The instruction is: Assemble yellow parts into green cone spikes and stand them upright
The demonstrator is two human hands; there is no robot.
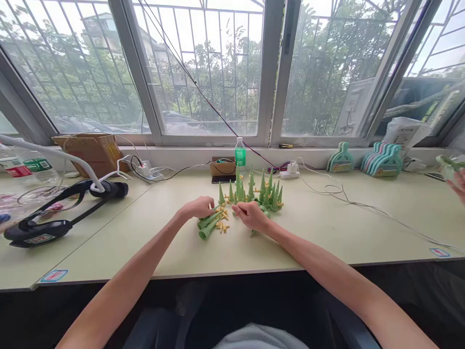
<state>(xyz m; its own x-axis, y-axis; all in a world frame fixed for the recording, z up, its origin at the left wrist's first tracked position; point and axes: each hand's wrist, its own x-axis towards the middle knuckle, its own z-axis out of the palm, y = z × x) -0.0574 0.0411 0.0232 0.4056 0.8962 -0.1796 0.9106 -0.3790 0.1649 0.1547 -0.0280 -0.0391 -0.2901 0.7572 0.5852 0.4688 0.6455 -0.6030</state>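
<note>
Tabletop (174, 254), pale, one: front edge close before our body, far side ending at the window ledge (189, 155); surface extends leftward to a black headset (60, 227) and rightward beneath a white cable (379, 210), giving us side room both ways. Green cones, two groups: lying cones (210, 227) just below our left hand (198, 207), wide ends toward us; upright cones (251, 188) clustered beyond our right hand (252, 215), reaching back near a bottle (240, 154). Yellow pieces (224, 227), loose, scattered between our two hands. Left hand: palm down, fingers bent toward the lying cones; we cannot tell whether it grips one. Right hand: fingers curled in, thumb side leftward; we cannot tell what, if anything, it encloses. Forearms, two: both slant inward across the front edge.
</note>
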